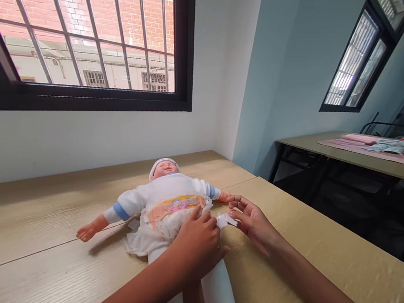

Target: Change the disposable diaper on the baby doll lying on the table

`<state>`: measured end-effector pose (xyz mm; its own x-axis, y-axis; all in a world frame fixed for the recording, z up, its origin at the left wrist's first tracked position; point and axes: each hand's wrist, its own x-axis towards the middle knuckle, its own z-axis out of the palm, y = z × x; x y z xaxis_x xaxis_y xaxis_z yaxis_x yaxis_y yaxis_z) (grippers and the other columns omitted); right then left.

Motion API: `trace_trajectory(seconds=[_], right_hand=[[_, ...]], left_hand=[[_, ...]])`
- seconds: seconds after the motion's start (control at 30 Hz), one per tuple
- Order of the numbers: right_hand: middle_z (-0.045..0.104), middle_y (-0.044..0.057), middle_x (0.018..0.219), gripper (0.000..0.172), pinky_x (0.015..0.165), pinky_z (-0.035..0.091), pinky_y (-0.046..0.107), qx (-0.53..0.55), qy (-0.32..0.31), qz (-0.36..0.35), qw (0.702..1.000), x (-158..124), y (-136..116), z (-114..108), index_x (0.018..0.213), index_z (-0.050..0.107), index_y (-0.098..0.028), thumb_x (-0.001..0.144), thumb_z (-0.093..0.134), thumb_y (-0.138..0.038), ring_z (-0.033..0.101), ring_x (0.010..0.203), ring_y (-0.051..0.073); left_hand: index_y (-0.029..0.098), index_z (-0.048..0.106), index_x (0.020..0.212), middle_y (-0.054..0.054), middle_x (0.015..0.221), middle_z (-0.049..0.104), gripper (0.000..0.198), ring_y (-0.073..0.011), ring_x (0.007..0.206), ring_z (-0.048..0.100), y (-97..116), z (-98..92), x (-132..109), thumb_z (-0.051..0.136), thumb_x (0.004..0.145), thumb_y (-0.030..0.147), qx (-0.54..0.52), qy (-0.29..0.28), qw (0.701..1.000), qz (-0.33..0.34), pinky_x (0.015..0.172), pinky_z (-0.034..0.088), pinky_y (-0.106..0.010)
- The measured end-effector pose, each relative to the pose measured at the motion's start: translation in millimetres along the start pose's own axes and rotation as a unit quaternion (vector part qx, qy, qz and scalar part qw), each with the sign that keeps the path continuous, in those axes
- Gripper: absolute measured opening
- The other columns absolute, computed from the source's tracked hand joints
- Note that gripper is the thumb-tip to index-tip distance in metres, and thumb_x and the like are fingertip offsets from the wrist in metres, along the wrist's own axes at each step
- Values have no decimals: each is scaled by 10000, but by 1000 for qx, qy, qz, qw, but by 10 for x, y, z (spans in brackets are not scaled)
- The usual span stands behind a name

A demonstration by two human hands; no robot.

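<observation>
A baby doll (166, 186) lies on its back on the table, arms spread, in a white top with blue cuffs, a white cap and white leggings. Around its waist is a disposable diaper (166, 221) with an orange and yellow printed front. My left hand (201, 232) presses on the diaper's front with curled fingers, gripping its edge. At the doll's hip, on the right, my right hand (249, 218) has its thumb and fingers at a white diaper tab (225, 219). The fingertips partly hide how it is held. My left forearm crosses over the doll's leg.
The wooden table (57, 279) has its right edge beyond my right arm. Behind stand a wall and a barred window (88, 43). A second table (304, 144) at the right carries a pink striped cloth (347, 144) and another doll in pale clothing (396, 146).
</observation>
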<state>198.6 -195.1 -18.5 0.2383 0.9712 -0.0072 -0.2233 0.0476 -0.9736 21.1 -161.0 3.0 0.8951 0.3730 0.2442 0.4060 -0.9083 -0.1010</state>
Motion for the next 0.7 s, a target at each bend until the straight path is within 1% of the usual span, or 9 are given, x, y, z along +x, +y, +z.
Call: trace_trajectory(seconds=[0.07, 0.13, 0.2, 0.3, 0.43, 0.5, 0.57, 0.63, 0.7], right_hand=[[523, -17, 895, 392, 688, 479, 184, 3, 36, 22, 999, 20, 34, -15, 894, 616, -198, 574, 837, -249, 512, 763, 84], [545, -13, 879, 417, 690, 488, 173, 17, 48, 40, 998, 37, 47, -31, 885, 613, -185, 550, 857, -229, 525, 746, 76], [558, -12, 856, 431, 695, 493, 155, 35, 39, 45, 998, 45, 38, -40, 899, 615, -178, 553, 867, -222, 538, 746, 69], [566, -13, 837, 436, 711, 505, 145, 53, 25, 41, 997, 48, 10, -45, 919, 622, -179, 564, 870, -221, 557, 754, 67], [574, -10, 819, 420, 678, 519, 163, 51, 29, 39, 998, 63, 18, -63, 887, 634, -179, 542, 873, -193, 569, 703, 75], [573, -11, 796, 414, 664, 522, 175, 48, 33, 42, 997, 77, 38, -77, 867, 634, -179, 530, 875, -187, 571, 679, 81], [570, -16, 785, 414, 660, 522, 172, 49, 35, 42, 997, 88, 53, -85, 858, 631, -181, 526, 878, -186, 571, 672, 80], [565, -22, 778, 415, 658, 516, 157, 55, 30, 43, 997, 94, 56, -86, 855, 627, -182, 527, 883, -187, 566, 672, 72], [558, -31, 773, 421, 661, 508, 138, 62, 19, 46, 997, 93, 51, -84, 854, 623, -182, 528, 890, -188, 556, 672, 61]], left_hand=[[121, 707, 843, -68, 834, 669, 374, -233, 929, 580, 16, 11, 7, 525, 897, 443, 14, -2, 1000, 7, 1034, 359, -451], [122, 714, 852, -66, 845, 667, 375, -241, 953, 578, 27, 11, 16, 514, 904, 435, 21, -9, 1000, 6, 1040, 348, -466], [119, 715, 857, -68, 856, 666, 377, -244, 967, 575, 30, 13, 25, 516, 904, 436, 22, -15, 1000, 4, 1034, 351, -467], [116, 705, 838, -67, 834, 667, 367, -227, 928, 583, 23, 36, 35, 535, 891, 437, 23, -16, 1000, 4, 1037, 346, -457], [110, 673, 847, -68, 842, 665, 312, -221, 881, 592, 17, 49, 21, 581, 861, 408, 23, -18, 1000, 4, 1003, 377, -443], [105, 651, 886, -74, 875, 662, 306, -225, 883, 594, 19, 16, -1, 597, 851, 404, 18, -21, 1000, 7, 980, 401, -436], [107, 630, 916, -74, 897, 654, 274, -222, 891, 594, 18, -46, -31, 585, 857, 371, 7, -28, 1000, 8, 993, 400, -438], [107, 612, 951, -78, 928, 642, 230, -221, 918, 593, 13, -126, -64, 572, 846, 307, -6, -41, 999, 12, 1041, 368, -456], [104, 598, 981, -86, 965, 631, 230, -222, 941, 593, 2, -209, -91, 575, 804, 250, -18, -57, 998, 17, 1089, 320, -480]])
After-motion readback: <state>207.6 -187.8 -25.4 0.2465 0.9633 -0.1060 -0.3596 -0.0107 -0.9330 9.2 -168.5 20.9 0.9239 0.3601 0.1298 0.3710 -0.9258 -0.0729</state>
